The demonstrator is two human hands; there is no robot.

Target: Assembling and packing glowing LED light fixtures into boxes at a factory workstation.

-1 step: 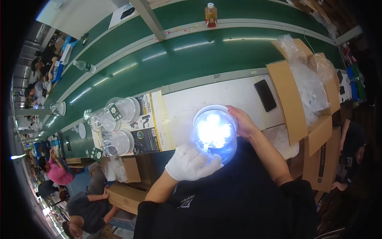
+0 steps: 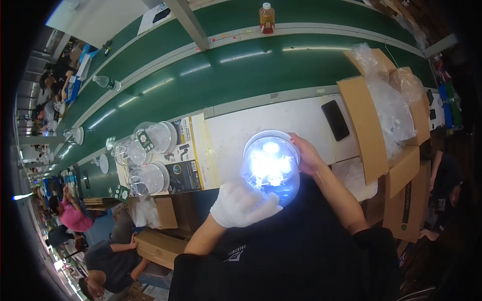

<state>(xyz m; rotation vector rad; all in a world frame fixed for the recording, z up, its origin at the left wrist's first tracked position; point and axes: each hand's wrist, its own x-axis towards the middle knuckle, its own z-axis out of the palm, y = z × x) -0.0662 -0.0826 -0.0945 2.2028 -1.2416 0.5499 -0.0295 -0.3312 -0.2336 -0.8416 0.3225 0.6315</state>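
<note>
Cupping a lit clear dome (image 2: pixel 271 168), the gloved left hand (image 2: pixel 243 204) and bare right hand (image 2: pixel 307 155) grip it.

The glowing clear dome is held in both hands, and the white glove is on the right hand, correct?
Not quite. The head view shows the white glove on the left hand; the right hand is bare. The glowing clear dome is indeed held in both hands.

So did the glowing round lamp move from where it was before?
No. The glowing lamp sits in the same spot against the black phone on the white table, between the gloved left hand and the bare right hand.
</note>
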